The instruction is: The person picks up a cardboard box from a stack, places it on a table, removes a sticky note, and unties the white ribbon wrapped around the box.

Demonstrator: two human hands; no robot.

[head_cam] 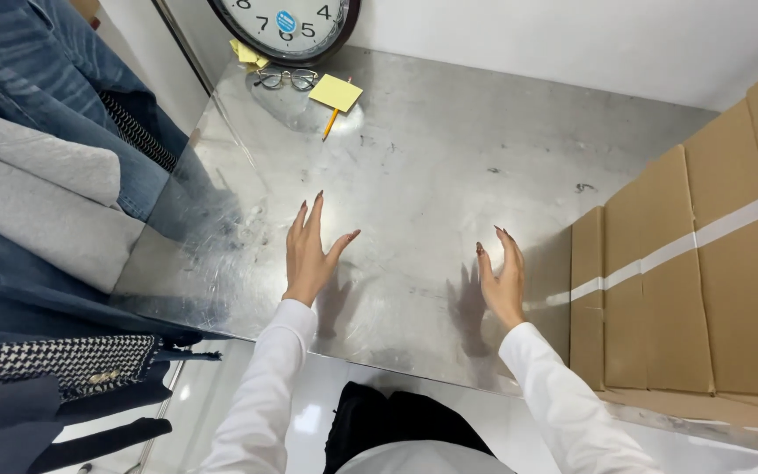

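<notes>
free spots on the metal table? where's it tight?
Bare steel on the table from the left hand and right hand up toward the back wall, and between the two hands. Crowded: far-left corner with clock, glasses, sticky pad, pencil; right edge by cardboard boxes; left edge under hanging clothes.

Wall clock (pixel 287 25): upper part cut off by top edge, far beyond the left hand (pixel 311 250). Cardboard boxes (pixel 704 272): run past right edge, beside the right hand (pixel 502 281). Hanging garments (pixel 37 202): cropped at left edge.
</notes>
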